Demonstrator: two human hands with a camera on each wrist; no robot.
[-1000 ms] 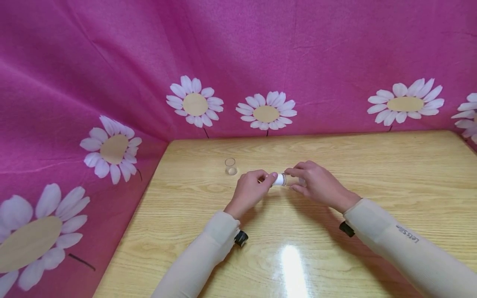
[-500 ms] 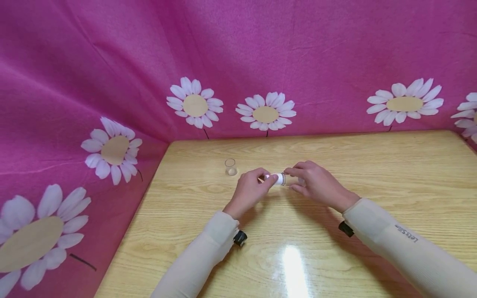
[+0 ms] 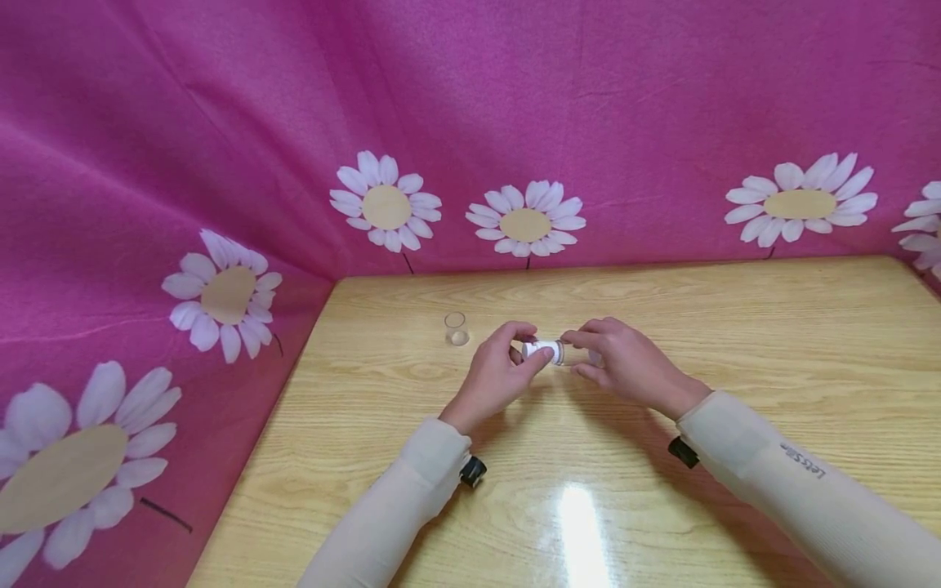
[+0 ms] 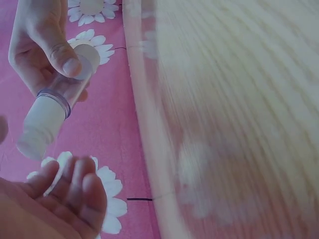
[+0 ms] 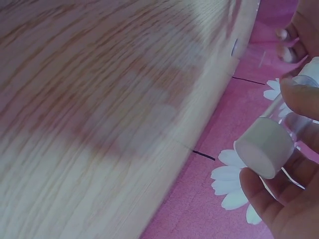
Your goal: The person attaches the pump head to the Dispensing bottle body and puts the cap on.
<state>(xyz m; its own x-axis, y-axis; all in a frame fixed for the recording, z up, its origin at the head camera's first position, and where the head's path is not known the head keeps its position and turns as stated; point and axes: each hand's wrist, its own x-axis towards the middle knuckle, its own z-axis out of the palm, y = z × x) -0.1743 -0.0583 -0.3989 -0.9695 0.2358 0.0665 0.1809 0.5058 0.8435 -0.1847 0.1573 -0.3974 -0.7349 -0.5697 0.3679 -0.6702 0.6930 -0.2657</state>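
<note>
My right hand (image 3: 628, 361) holds a small clear bottle (image 4: 74, 88) lying sideways above the table, thumb on one side and fingers on the other. Its white base (image 5: 264, 148) shows in the right wrist view. The white top (image 3: 542, 351), stepped to a narrower end, points toward my left hand (image 3: 494, 371). In the left wrist view the left hand's fingers (image 4: 75, 194) are loosely bent and stand apart from that white end. From the head view, the left thumb overlaps the white top. A clear cup-shaped piece (image 3: 457, 330) stands on the table to the left.
The wood-grain table (image 3: 353, 425) fills the lower view, with a bright light reflection near the front. A pink cloth (image 3: 647, 98) with printed daisies hangs behind and along the left side. Black wrist cameras are strapped at both sleeves (image 3: 434, 449).
My left fingers have opened away from the bottle's white top, showing more of it than before. The right hand and the clear cup-shaped piece have stayed in place.
</note>
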